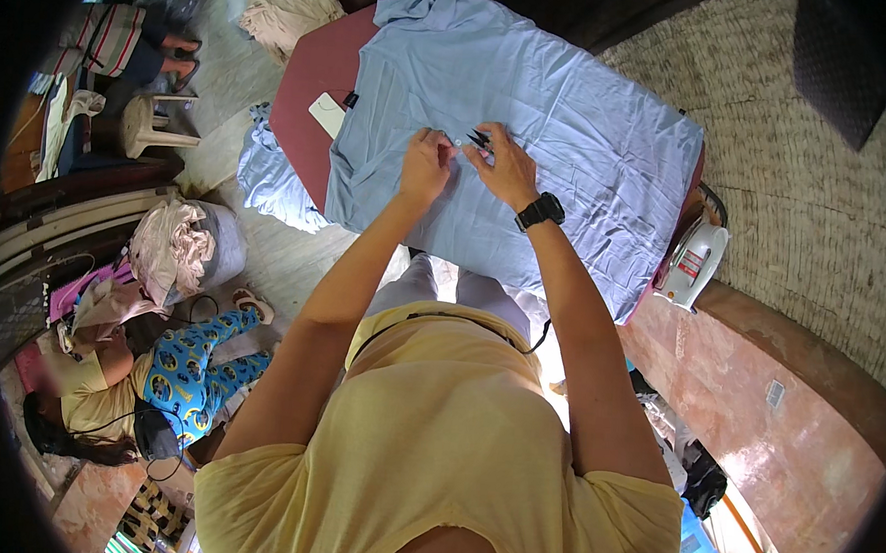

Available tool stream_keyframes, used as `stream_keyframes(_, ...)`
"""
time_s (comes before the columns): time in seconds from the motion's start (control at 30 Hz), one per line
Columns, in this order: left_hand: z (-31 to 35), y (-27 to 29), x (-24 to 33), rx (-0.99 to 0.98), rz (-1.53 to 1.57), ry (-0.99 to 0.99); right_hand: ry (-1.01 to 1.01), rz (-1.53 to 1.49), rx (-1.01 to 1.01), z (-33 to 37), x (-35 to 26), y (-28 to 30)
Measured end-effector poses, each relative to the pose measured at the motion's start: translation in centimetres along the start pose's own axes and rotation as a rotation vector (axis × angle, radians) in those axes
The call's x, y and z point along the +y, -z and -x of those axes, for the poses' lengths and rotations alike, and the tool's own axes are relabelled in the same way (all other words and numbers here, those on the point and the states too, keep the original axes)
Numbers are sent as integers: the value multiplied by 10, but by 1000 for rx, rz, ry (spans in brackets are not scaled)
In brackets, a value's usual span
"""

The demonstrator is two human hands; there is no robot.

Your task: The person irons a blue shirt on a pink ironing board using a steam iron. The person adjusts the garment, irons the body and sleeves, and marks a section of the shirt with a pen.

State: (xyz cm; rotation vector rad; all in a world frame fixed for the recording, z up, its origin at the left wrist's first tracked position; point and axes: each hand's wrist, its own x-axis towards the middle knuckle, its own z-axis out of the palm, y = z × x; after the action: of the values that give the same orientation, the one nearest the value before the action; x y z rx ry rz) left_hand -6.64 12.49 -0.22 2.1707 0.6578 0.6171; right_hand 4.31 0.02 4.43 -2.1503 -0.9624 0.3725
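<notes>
A light blue garment (572, 113) lies spread over a maroon-topped table (311, 74), with wrinkles across it. Above its middle, my left hand (428, 166) is closed in a pinch; what sits between the fingertips is too small to name. Close beside it, my right hand (510, 170), with a black watch on the wrist, grips small black thread snips (480, 138). The blades point toward my left fingertips. A tiny pale spot shows on the cloth between the hands.
A white card (326, 115) lies at the table's left edge. An iron (691, 264) stands at the right. More blue cloth (278, 183) hangs at left. A person in blue patterned trousers (183, 368) sits lower left, near a bundle of clothes (174, 247). A plastic stool (150, 126) stands farther off.
</notes>
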Motion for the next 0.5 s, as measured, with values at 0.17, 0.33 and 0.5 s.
stream_keyframes(0.17,-6,7,-11,-43,183,162,94,140,-99,-1,-4,3)
stream_keyframes(0.33,-8,4,-15,-100,279,279,220,243,-83,-5,-6,-3)
stream_keyframes(0.5,-9,-4,-24,-146,351,395,167,247,-80,-9,-4,-9)
